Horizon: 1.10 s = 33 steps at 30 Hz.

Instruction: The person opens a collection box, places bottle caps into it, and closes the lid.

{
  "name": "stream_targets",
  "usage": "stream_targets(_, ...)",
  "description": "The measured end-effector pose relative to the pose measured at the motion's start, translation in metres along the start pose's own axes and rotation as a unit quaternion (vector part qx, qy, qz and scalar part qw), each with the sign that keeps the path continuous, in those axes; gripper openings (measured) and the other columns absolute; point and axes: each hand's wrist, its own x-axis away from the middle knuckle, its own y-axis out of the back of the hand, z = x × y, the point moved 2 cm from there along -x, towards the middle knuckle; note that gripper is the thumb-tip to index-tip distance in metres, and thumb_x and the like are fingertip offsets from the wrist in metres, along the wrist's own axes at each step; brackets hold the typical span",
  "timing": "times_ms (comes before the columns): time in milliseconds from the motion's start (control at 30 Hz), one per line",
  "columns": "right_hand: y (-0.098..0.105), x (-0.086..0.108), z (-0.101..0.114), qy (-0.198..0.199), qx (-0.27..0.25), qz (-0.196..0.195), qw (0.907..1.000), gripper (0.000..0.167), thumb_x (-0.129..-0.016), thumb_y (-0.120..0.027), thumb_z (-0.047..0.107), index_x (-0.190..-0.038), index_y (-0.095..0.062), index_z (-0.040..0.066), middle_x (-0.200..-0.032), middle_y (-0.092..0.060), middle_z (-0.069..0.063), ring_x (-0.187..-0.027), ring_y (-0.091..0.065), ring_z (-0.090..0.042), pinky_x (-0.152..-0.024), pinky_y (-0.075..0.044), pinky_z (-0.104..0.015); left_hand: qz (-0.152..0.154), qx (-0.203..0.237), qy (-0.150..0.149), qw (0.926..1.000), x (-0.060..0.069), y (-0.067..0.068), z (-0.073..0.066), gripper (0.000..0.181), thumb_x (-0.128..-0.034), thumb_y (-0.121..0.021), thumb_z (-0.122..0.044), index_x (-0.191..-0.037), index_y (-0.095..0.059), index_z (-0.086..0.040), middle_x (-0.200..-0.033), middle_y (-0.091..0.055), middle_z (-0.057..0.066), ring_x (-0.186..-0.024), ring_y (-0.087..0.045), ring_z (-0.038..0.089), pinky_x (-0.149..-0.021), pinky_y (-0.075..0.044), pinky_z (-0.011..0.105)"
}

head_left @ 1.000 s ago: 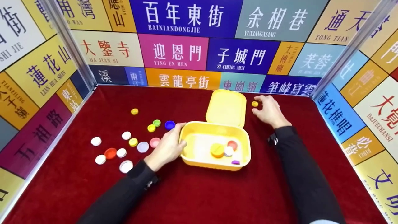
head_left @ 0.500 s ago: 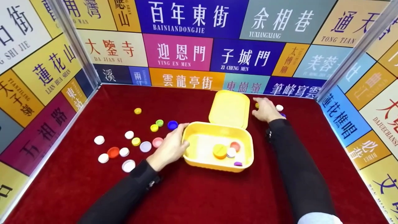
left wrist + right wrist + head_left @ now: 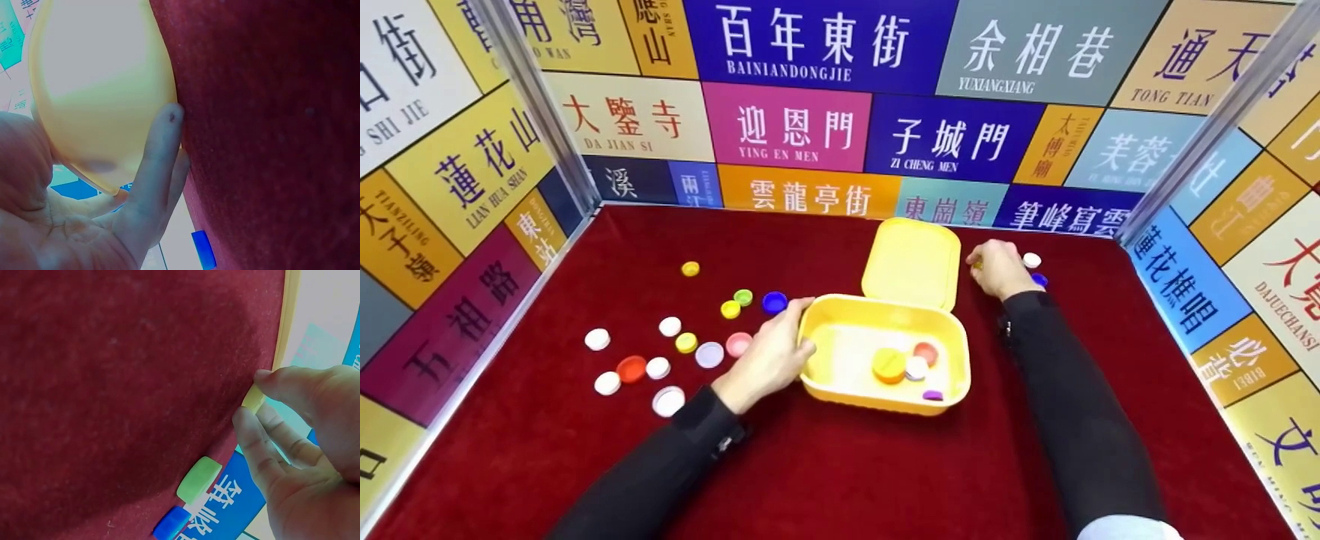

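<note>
My left hand [image 3: 769, 360] grips the left end of the yellow box [image 3: 885, 405], thumb over the rim; in the left wrist view its fingers lie along the box's outer wall. Several caps lie inside the box, among them an orange cap [image 3: 889, 365], a white cap [image 3: 916, 367] and a purple cap [image 3: 932, 395]. To the right of the box's open lid [image 3: 911, 262], my right hand [image 3: 1001, 270] pinches a small yellow cap [image 3: 253, 399] between thumb and fingertips, at the cloth, as the right wrist view shows.
Left of the box lie several loose caps, including a red cap [image 3: 631, 369] and a blue cap [image 3: 775, 302]. Beyond my right hand are a white cap [image 3: 1031, 260], a blue cap [image 3: 1039, 280] and a green cap [image 3: 199, 480]. Printed panels enclose the red cloth [image 3: 840, 472].
My right hand has come down around the yellow cap, its fingers closing on it, and a white and a blue cap have come into sight beside it. My left hand keeps its grip on the box.
</note>
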Motion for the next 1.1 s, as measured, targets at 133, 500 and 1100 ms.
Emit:
stream_targets(133, 0.000, 0.003, -0.001, 0.003, -0.005, -0.004, 1.0000, 0.026, -0.101, -0.077, -0.002, -0.124, -0.084, -0.011, -0.128, -0.083, -0.034, -0.129, -0.075, -0.055, -0.119, -0.058, -0.067, -0.001, 0.000, 0.003, 1.0000, 0.000, -0.001, 0.001, 0.065, -0.1066, -0.069, -0.002, -0.169, -0.052, -0.007, -0.158, -0.071, 0.021, -0.132, -0.077, 0.037, -0.116, -0.065, 0.054)
stream_targets(500, 0.008, 0.015, 0.000, -0.012, -0.040, -0.013, 0.9990, 0.027, -0.103, -0.077, 0.003, -0.127, -0.083, -0.010, -0.127, -0.084, -0.031, -0.125, -0.079, -0.050, -0.115, -0.062, -0.063, 0.000, 0.009, 0.004, 1.0000, 0.001, -0.001, 0.000, 0.065, -0.1067, -0.069, -0.003, -0.169, -0.053, -0.009, -0.157, -0.072, 0.020, -0.131, -0.077, 0.036, -0.115, -0.065, 0.054)
stream_targets(1100, 0.030, 0.062, 0.043, 0.021, -0.101, -0.083, 0.9911, 0.026, -0.105, -0.082, 0.010, -0.128, -0.087, -0.001, -0.123, -0.087, -0.024, -0.110, -0.086, -0.044, -0.100, -0.070, -0.061, 0.004, 0.004, 0.008, 1.0000, 0.000, 0.000, -0.001, 0.066, -0.1074, -0.070, -0.004, -0.170, -0.051, -0.008, -0.159, -0.071, 0.020, -0.132, -0.076, 0.037, -0.115, -0.065, 0.054)
